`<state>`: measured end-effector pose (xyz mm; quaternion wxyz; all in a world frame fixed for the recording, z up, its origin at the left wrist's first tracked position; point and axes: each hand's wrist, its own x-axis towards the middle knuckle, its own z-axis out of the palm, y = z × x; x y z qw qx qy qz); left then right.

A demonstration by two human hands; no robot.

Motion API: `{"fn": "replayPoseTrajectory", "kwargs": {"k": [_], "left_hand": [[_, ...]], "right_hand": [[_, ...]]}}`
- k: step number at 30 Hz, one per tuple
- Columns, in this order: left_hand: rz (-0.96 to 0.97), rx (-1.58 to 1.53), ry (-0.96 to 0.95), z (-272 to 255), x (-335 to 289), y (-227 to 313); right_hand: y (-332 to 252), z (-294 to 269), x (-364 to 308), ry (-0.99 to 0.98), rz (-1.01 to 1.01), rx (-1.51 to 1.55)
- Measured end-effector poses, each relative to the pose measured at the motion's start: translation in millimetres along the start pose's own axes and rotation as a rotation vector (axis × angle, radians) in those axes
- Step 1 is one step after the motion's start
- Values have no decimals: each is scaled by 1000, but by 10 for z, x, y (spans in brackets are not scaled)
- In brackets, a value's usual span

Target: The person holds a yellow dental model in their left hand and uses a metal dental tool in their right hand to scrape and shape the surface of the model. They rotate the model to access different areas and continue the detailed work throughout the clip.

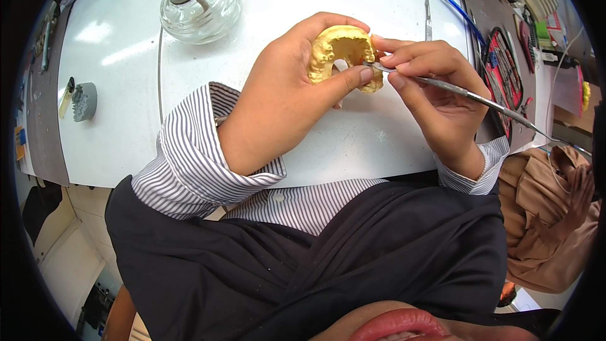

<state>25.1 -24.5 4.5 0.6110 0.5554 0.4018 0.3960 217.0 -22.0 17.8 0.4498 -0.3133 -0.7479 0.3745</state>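
A yellow horseshoe-shaped dental cast (322, 48) with a row of teeth is raised above the white table. My left hand (284, 82) is closed round its left side, the thumb lying across the open middle. Between the fingertips of my right hand (442, 82) is a slim metal dental carving tool (464, 93), held like a pen. Its working tip meets the cast's right inner side, close to my left thumb. The tool's far end slants down to the right. My left fingers behind the cast are partly hidden.
A glass spirit lamp (202, 9) stands at the back left of the white table (113, 88). Farther left is a small grey block (84, 101). A scalpel (428, 19) and a blue-handled brush (454, 6) lie at the back right, near a red-and-black tool case (503, 69). Another person (549, 215) sits at right.
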Motion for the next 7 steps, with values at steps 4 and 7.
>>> {"fn": "replayPoseTrajectory", "kwargs": {"k": [4, 7], "left_hand": [[-7, -29, 1, 14, -1, 0], [-27, -29, -4, 12, 1, 9]], "right_hand": [[7, -3, -6, 5, 4, 14], [9, -6, -6, -16, -9, -6]]}}
